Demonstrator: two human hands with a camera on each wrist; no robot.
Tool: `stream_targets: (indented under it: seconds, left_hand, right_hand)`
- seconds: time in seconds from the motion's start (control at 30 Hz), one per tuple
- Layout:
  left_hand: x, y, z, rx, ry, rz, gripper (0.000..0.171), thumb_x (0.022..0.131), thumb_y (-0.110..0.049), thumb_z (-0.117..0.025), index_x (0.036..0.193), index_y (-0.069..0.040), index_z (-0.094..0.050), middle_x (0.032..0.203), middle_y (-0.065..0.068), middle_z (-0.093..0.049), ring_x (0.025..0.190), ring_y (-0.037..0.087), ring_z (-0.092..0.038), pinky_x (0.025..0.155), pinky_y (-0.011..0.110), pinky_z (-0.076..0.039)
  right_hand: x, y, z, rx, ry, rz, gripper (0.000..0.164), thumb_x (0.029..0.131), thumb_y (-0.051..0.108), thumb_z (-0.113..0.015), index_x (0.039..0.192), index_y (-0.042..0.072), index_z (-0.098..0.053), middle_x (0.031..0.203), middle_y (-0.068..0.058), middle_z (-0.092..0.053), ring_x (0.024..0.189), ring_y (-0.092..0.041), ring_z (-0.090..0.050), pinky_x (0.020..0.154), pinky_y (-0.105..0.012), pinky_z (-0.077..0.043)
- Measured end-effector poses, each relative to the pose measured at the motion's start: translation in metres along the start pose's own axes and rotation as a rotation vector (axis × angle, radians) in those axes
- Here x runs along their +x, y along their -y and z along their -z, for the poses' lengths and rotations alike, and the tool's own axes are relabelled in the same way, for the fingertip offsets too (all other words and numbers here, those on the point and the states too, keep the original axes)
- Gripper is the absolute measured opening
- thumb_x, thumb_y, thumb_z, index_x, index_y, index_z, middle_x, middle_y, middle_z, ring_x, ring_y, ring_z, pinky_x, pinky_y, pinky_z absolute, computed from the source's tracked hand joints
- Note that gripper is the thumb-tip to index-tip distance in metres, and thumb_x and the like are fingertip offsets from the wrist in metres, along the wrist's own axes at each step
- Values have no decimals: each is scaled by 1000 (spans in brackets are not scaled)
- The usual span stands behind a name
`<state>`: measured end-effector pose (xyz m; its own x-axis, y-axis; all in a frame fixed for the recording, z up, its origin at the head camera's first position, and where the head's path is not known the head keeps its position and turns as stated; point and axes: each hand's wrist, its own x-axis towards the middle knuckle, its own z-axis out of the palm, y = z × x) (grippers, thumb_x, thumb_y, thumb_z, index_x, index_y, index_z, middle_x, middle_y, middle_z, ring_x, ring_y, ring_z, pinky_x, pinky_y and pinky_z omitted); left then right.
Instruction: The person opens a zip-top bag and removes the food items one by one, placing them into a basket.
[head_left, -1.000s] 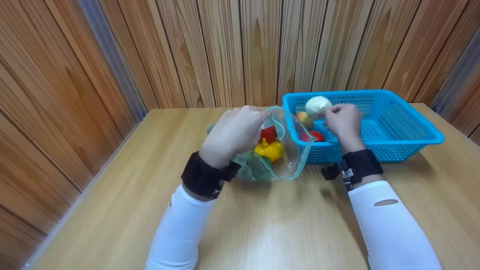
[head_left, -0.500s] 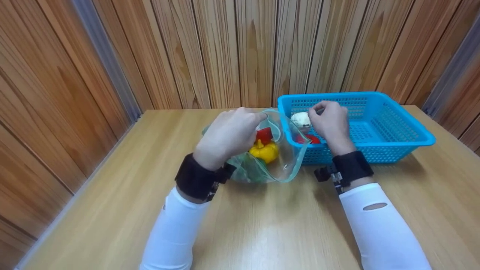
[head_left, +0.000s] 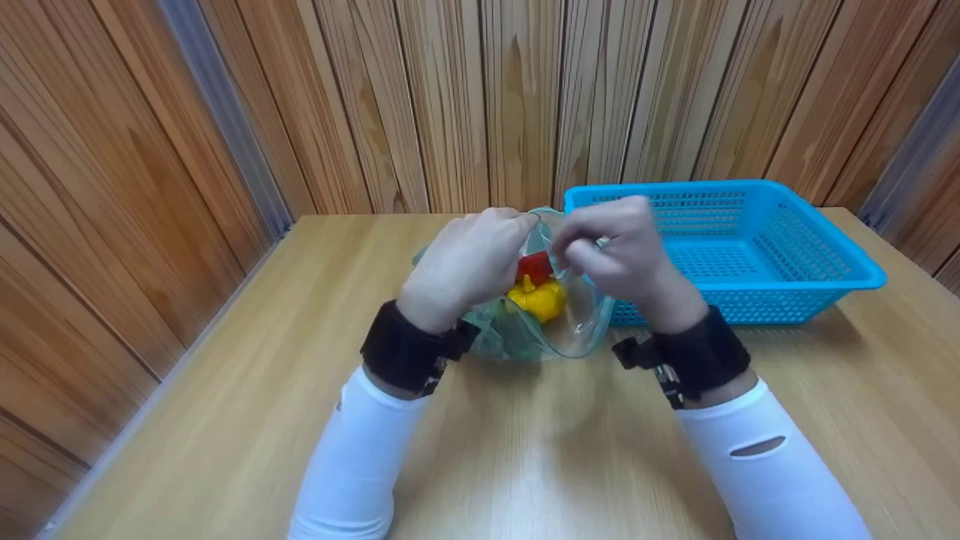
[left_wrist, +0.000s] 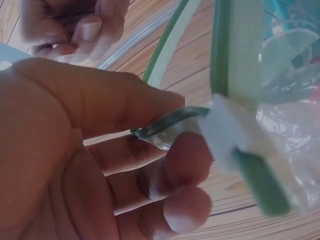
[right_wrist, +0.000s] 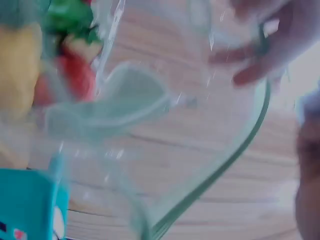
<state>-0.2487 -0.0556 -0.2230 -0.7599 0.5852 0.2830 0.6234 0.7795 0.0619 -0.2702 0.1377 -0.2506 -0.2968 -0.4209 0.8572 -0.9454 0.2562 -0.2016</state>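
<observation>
The left forearm (head_left: pixel 349 457) is extended in from 7 o'clock, the right forearm (head_left: pixel 772 465) from 5 o'clock, both covered by white sleeves (head_left: pixel 795 480), with black wristbands (head_left: pixel 405 349) worn. The left hand (head_left: pixel 469 266) is pointed toward 1 o'clock, a pinch being formed by its thumb (left_wrist: pixel 115 97) and fingers (left_wrist: pixel 187 207). At its 3 o'clock, the right hand (head_left: pixel 622 251) is angled toward 11 o'clock, its fingers curled inward, slightly blurred.

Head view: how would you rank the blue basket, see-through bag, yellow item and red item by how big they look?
Largest to smallest:
1. blue basket
2. see-through bag, partly hidden
3. yellow item
4. red item, partly hidden, so its place is unsure
</observation>
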Motion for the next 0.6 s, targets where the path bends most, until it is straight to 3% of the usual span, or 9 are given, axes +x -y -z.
stream_targets:
  seconds: [0.1, 0.2, 0.3, 0.37, 0.47, 0.53, 0.6]
  left_hand:
    - [-1, 0, -1, 9, -18, -23, 31, 95, -6, -63, 127, -8, -64, 104, 7, -67, 86, 21, -60, 79, 28, -56]
    - [-2, 0, -1, 20, -25, -38, 35, 92, -8, -69, 127, -7, -64, 106, 8, -68, 91, 22, -63, 83, 30, -57]
    - [-3, -1, -1, 15, -21, -51, 39, 91, -7, -69, 129, -7, -63, 110, 9, -69, 96, 23, -64, 87, 33, -57]
    - [-3, -1, 0, 8, -20, -56, 37, 91, -5, -68, 128, -7, -64, 110, 9, -69, 96, 23, -65, 88, 33, -57]
    - [-3, -2, 2, -4, -19, -55, 38, 92, 0, -65, 129, -7, -64, 111, 9, -70, 96, 22, -66, 89, 33, -57]
    - [-3, -2, 2, -10, -15, -52, 38, 92, 1, -65, 129, -8, -64, 111, 8, -70, 97, 22, -66, 90, 33, -57]
    - [-2, -2, 2, -14, -7, -53, 37, 92, 1, -65, 127, -8, -64, 110, 8, -70, 96, 21, -66, 89, 32, -57]
  right_hand:
    - [1, 6, -11, -61, 374, -206, 22, 79, -5, -54, 75, 6, -73, 69, -3, -69, 55, -13, -58, 54, -24, -50]
    - [-4, 6, -26, -166, 660, -427, 22, 83, -5, -65, 98, 8, -75, 89, -3, -73, 76, -17, -64, 71, -33, -56]
    - [-14, 3, -41, -272, 838, -514, 41, 83, -2, -74, 121, 10, -65, 107, -5, -69, 94, -23, -61, 82, -37, -55]
    - [-21, 2, -48, -324, 903, -575, 48, 86, 8, -76, 129, 14, -56, 119, -3, -63, 106, -24, -56, 89, -36, -52]
    - [-33, 0, -54, -197, 853, -793, 45, 93, 29, -70, 130, 17, -48, 125, -1, -56, 116, -23, -49, 94, -37, -46]
    - [-38, -1, -57, -2, 725, -1004, 47, 93, 40, -68, 128, 19, -45, 127, -1, -52, 120, -24, -45, 99, -43, -39]
    - [-42, -2, -59, 144, 579, -1142, 53, 90, 46, -69, 127, 18, -45, 126, -1, -52, 120, -24, -45, 101, -47, -35]
